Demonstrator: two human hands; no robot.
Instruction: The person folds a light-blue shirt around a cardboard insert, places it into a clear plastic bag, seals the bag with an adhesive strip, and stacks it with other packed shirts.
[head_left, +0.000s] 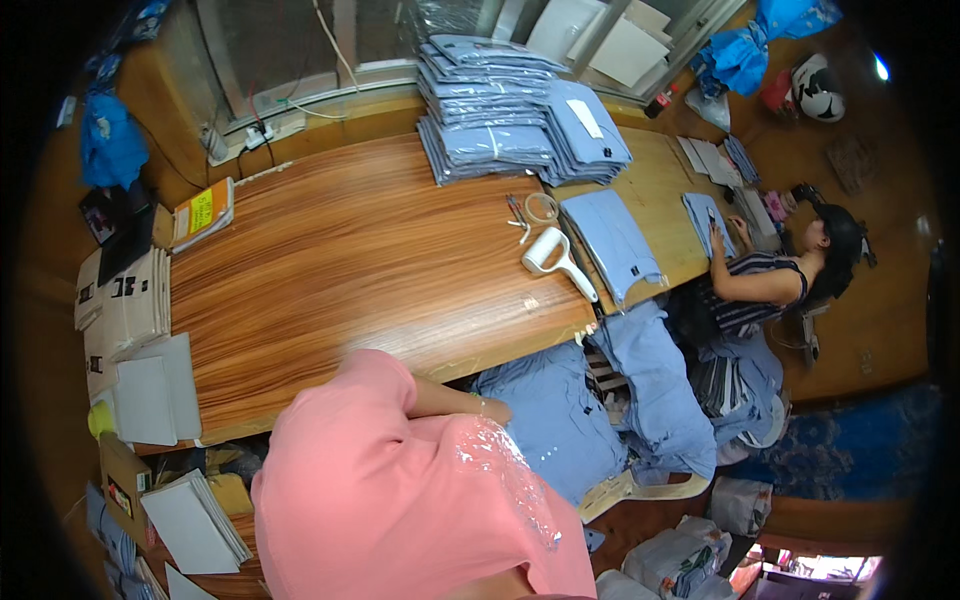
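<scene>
My left arm reaches rightward out of a pink sleeve, below the table's front edge. My left hand (pixel 494 410) touches the upper left part of a light-blue garment (pixel 555 425) in a loose pile; its fingers are too small and hidden to read. The pile rests on a cream-coloured chair (pixel 650 490), partly covered by my pink top. Another blue garment (pixel 645 370) drapes over the chair's right side. My right hand does not show.
The wood-grain table (pixel 350 270) holds a white lint roller (pixel 555 260), a tape ring (pixel 541 208) and stacked bagged blue shirts (pixel 490 115). Folded blue shirts (pixel 612 240) lie beside it. A co-worker (pixel 765 280) handles a blue shirt (pixel 708 222) at right. Plastic bags (pixel 675 555) stand lower right.
</scene>
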